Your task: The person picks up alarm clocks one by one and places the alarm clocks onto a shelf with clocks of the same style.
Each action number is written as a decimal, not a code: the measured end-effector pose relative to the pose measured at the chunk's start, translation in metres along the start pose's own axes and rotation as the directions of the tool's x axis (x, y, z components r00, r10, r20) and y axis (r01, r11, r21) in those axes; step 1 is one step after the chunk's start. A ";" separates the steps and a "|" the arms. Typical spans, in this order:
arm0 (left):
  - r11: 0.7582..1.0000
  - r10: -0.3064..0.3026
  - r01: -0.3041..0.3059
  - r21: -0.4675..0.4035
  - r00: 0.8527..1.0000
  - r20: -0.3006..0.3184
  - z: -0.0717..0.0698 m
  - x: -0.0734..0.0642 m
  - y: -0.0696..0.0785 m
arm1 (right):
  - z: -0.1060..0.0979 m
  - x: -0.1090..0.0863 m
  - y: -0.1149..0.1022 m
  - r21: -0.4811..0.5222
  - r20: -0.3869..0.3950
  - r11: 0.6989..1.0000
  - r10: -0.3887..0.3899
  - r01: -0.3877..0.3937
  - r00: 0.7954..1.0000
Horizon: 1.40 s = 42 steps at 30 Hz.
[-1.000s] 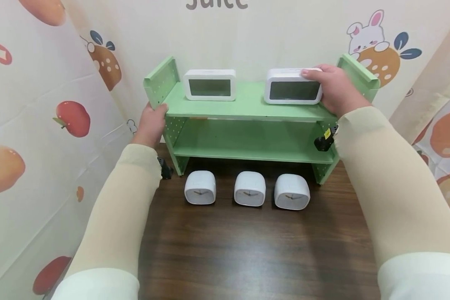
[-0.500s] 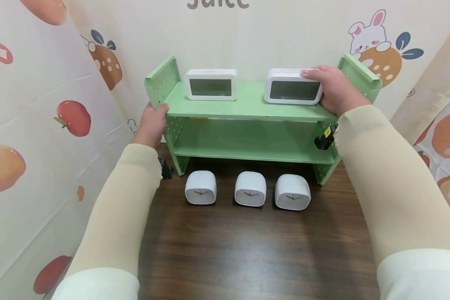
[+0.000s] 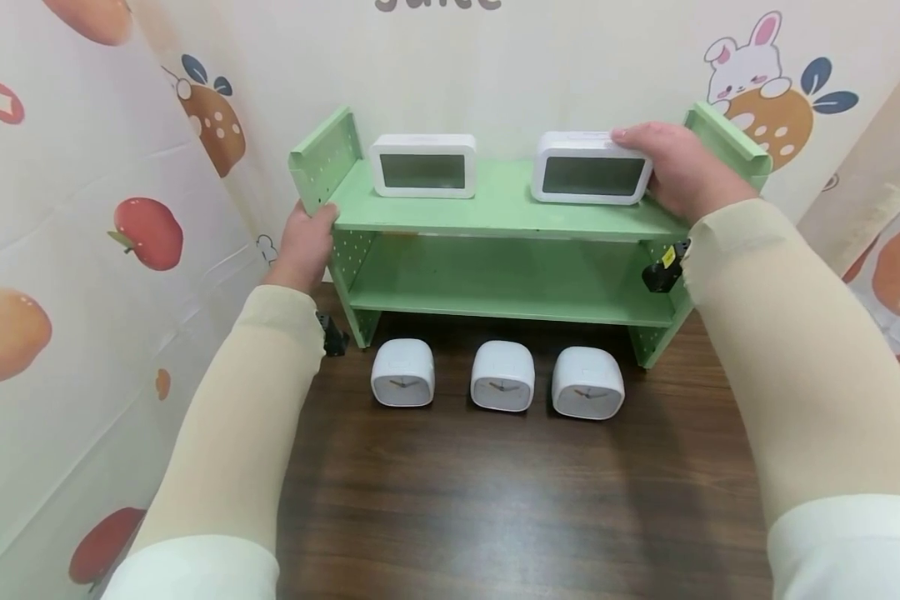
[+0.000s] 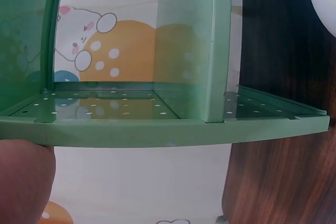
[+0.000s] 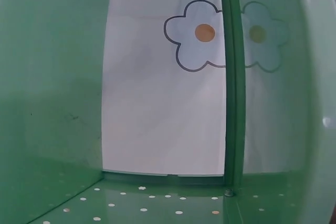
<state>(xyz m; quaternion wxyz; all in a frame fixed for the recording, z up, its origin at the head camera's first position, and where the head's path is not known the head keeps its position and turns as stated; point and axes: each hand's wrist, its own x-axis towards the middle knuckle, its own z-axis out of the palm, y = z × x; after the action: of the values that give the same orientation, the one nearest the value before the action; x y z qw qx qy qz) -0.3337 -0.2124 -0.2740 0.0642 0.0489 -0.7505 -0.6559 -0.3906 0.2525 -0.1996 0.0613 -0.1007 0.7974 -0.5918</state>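
Note:
In the head view, my left hand (image 3: 304,242) grips the left side panel (image 3: 328,158) of a green metal two-tier shelf (image 3: 510,279); part of that hand (image 4: 23,184) shows under the panel edge in the left wrist view. My right hand (image 3: 678,167) holds the upper right corner of a white digital clock (image 3: 592,177) on the top tier, one digit along its top edge. The other fingers are hidden behind the clock. A second white digital clock (image 3: 423,168) stands upright to its left, its dark screen facing forward.
Three small white analog clocks (image 3: 403,367), (image 3: 502,371), (image 3: 587,379) stand in a row on the dark wooden table (image 3: 495,500) before the shelf. The lower tier (image 3: 510,275) lies beneath the top one. A printed curtain (image 3: 510,92) hangs close behind.
My right hand has shifted slightly right and up, its digit now farther back on the clock's top edge. The left hand keeps its grip, and the view has tilted a little.

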 end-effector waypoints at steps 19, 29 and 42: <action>0.998 0.029 -0.030 -0.062 0.999 -0.014 0.002 0.005 -0.003 | 0.007 -0.052 -0.046 -0.347 -0.149 0.932 0.056 -0.105 0.987; 1.000 0.015 -0.015 -0.027 1.000 -0.003 -0.001 0.004 -0.001 | 0.022 -0.099 -0.015 -0.225 -0.278 0.971 -0.145 0.082 0.950; 1.000 0.001 -0.001 -0.013 1.000 0.012 0.001 0.001 0.000 | 0.081 -0.163 0.077 0.073 -0.505 0.869 -0.392 0.490 0.769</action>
<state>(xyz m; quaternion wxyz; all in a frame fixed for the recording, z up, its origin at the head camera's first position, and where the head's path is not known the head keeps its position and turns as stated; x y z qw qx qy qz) -0.3346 -0.2115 -0.2740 0.0602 0.0443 -0.7465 -0.6612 -0.2218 0.2369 -0.3004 -0.2669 -0.1313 0.6775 -0.6727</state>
